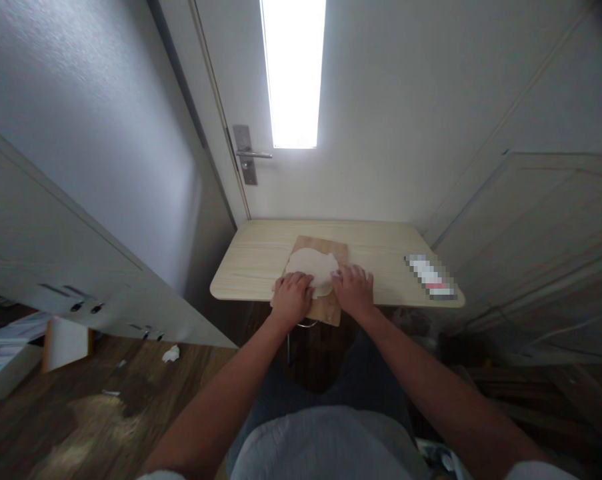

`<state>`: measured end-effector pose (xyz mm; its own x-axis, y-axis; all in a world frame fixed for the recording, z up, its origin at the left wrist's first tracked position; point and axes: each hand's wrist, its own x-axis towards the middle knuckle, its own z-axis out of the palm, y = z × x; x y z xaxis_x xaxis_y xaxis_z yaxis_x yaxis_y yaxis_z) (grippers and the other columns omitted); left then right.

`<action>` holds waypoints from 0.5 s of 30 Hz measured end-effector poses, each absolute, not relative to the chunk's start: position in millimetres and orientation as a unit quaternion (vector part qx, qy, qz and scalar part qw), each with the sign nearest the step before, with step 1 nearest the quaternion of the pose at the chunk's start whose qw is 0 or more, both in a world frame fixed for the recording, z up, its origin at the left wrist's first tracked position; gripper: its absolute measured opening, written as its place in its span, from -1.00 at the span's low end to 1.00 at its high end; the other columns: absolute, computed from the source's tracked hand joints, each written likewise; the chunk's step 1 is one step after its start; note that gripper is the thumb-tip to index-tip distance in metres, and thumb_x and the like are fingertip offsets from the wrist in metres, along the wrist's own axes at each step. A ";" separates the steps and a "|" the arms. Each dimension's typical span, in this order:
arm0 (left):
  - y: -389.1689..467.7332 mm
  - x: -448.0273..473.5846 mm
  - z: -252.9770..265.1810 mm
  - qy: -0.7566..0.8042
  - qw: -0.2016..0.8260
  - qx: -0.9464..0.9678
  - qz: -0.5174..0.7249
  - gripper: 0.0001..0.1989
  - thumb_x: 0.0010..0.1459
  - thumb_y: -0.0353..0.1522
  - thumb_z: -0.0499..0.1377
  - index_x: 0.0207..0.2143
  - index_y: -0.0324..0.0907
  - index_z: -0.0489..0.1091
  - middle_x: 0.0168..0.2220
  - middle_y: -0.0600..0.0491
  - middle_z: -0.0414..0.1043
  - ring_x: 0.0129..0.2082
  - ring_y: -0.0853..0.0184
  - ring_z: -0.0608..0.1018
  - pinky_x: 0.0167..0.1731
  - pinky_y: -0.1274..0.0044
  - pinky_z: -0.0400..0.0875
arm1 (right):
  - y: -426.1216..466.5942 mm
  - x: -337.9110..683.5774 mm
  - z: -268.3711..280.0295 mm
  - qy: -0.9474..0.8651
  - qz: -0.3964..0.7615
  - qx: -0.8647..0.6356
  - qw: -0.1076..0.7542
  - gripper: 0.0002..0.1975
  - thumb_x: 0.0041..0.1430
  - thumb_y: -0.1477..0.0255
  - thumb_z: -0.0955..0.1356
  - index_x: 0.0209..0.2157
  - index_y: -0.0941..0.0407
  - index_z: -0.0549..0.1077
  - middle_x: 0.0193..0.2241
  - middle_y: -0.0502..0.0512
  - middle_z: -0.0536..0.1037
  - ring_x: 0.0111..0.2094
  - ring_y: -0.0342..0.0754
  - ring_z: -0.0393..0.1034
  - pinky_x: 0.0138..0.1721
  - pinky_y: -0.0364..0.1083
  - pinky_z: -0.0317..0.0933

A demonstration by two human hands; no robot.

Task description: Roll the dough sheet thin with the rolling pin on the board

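Note:
A pale, flattened sheet of dough (315, 264) lies on a wooden cutting board (337, 248), which sits at a slant on a small light-wood table. Over the dough's near left edge, my left hand (293, 293) has its fingers curled down, closed on the dough. My right hand (353, 285) grips the dough's right edge, fingers bent and pressed together, with the back of the hand reaching past the board's side. The undersides of both hands are hidden, as is the dough beneath them. The board's lower end juts over the table's front edge.
On the right of the table (251, 257) lies a pixelated phone-shaped object (432, 276). Behind the table stands a white door with a metal handle (253, 155). A white cabinet (131, 280) flanks the left side. Crumpled paper (171, 354) lies on the floor.

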<state>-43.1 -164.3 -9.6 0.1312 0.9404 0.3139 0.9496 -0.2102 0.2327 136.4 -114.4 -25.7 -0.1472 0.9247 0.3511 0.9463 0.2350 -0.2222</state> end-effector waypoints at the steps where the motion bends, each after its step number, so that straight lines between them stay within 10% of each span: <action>1: -164.7 -41.1 -9.9 -0.626 0.008 -0.754 -0.197 -0.72 0.29 -0.28 0.08 0.03 -0.05 0.40 0.03 0.00 0.47 0.04 0.18 0.42 0.03 0.31 0.24 | -108.5 135.9 -24.3 -0.754 -0.022 -0.623 0.207 -0.57 0.40 0.21 0.11 -0.01 0.15 0.44 0.08 0.32 0.48 0.11 0.17 0.23 0.15 0.19 -0.06; 15: -133.7 -36.6 -8.1 -0.656 0.021 -0.740 -0.150 -0.43 0.37 -0.03 -0.20 0.29 -0.01 0.19 0.34 -0.01 0.19 0.33 0.04 0.19 0.29 0.04 -0.06 | -59.4 124.7 -34.6 -0.751 -0.030 -0.636 0.176 -0.49 0.41 0.19 0.09 0.24 0.05 0.33 0.26 0.23 0.32 0.26 0.23 0.09 0.22 0.30 -0.16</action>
